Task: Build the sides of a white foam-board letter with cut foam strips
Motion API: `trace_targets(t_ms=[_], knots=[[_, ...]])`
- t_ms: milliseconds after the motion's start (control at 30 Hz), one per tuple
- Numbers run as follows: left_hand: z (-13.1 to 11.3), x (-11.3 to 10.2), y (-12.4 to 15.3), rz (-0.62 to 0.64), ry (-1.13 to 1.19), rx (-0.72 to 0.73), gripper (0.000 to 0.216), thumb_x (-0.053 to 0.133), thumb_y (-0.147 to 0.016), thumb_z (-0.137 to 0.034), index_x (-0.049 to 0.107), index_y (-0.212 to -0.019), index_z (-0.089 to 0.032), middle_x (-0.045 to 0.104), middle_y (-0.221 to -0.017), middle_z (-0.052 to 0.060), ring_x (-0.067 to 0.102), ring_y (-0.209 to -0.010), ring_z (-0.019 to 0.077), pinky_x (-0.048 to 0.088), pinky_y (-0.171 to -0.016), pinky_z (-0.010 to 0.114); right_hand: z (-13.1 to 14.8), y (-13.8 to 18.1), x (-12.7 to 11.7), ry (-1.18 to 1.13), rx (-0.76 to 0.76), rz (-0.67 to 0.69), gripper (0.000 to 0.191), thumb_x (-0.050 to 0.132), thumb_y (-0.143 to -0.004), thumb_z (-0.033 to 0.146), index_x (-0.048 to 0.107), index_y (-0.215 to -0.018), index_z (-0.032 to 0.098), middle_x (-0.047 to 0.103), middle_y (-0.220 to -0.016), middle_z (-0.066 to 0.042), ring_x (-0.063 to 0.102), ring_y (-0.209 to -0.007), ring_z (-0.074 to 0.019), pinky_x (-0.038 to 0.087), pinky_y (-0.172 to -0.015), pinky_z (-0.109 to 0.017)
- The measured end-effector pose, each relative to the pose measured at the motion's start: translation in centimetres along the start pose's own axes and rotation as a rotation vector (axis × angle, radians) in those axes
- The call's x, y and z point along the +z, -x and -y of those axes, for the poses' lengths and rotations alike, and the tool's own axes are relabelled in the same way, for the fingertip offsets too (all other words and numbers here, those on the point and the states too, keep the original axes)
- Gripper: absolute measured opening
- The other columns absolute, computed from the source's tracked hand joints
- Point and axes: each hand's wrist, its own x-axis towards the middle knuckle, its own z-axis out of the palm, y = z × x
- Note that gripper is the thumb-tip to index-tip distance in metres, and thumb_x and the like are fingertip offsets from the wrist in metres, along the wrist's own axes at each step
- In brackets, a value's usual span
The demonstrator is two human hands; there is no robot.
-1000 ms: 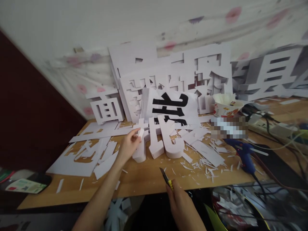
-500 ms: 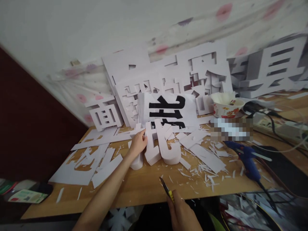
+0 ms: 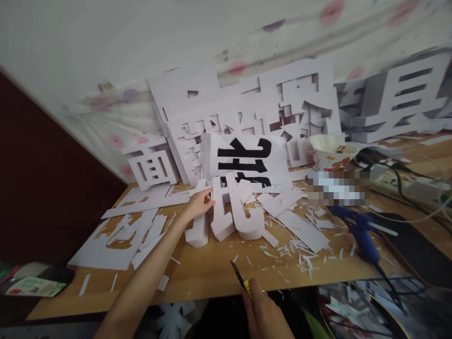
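Observation:
My left hand (image 3: 199, 205) reaches across the wooden table (image 3: 212, 268) and pinches the upper left edge of a thick white foam cut-out character (image 3: 233, 214) lying on the table. My right hand (image 3: 263, 313) sits at the near table edge, closed round a yellow-handled utility knife (image 3: 242, 280) with its blade pointing up and away. Behind the foam character leans a white sheet printed with a black character (image 3: 247, 160).
Cut white boards (image 3: 247, 108) and foam characters (image 3: 151, 165) lean on the wall. Offcut sheets (image 3: 120, 235) lie left, scraps (image 3: 300, 235) right. A blue glue gun (image 3: 363, 235), paper bowl (image 3: 332, 153) and cables (image 3: 406, 179) sit at right.
My left hand moved slightly up the foam character's left edge. The right hand with the knife sank a little toward the bottom edge. The view shifted slightly.

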Motion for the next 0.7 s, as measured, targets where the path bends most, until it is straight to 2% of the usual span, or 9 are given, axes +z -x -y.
trace_targets(t_ms=[100,167,400,533,700], knots=[[0.3,-1.0,-0.3,0.105,0.061,0.016,0.058,0.062,-0.078,-0.024,0.055,-0.135,-0.015,0.067,-0.078,0.0,0.059,-0.068,0.0166,0.049,-0.068,0.03,0.0,0.0,-0.1,0.016,0.019,0.008,0.026,0.025,-0.1,0.023,0.05,-0.105,0.02,0.074,-0.096,-0.013,0.073,-0.09,-0.0259,0.047,-0.066,-0.029],[0.5,-1.4,-0.4,0.132,0.081,0.023,0.057,0.062,-0.078,-0.024,0.057,-0.134,-0.015,0.066,-0.082,0.002,0.058,-0.071,0.0166,0.049,-0.07,0.03,-0.2,-0.1,-0.1,0.024,0.019,0.0,0.027,0.025,-0.1,0.024,0.051,-0.106,0.02,0.074,-0.094,-0.013,0.073,-0.09,-0.0259,0.047,-0.066,-0.028],[2.1,-1.0,-0.5,0.003,0.052,0.126,0.049,0.07,-0.077,-0.025,0.063,-0.126,-0.02,0.06,-0.11,0.008,0.058,-0.092,0.0201,0.049,-0.09,0.039,-1.5,0.0,0.5,0.054,-0.022,-0.054,0.026,0.03,-0.1,0.024,0.054,-0.107,0.019,0.075,-0.092,-0.013,0.073,-0.087,-0.0247,0.048,-0.063,-0.027],[2.8,-0.7,-0.4,-0.035,0.074,0.146,0.047,0.071,-0.078,-0.026,0.064,-0.124,-0.022,0.059,-0.117,0.009,0.057,-0.103,0.023,0.046,-0.097,0.042,-1.6,0.0,0.4,0.096,-0.012,-0.062,0.026,0.031,-0.099,0.024,0.056,-0.105,0.021,0.075,-0.09,-0.011,0.074,-0.079,-0.0233,0.047,-0.061,-0.025],[3.6,-1.0,-0.6,-0.017,0.132,0.142,0.056,0.074,-0.075,-0.031,0.061,-0.129,-0.022,0.059,-0.115,0.008,0.058,-0.095,0.0204,0.047,-0.095,0.04,-1.4,-0.1,0.7,0.183,0.04,-0.141,0.025,0.033,-0.099,0.026,0.057,-0.098,0.022,0.074,-0.081,-0.009,0.073,-0.073,-0.0234,0.046,-0.059,-0.025]])
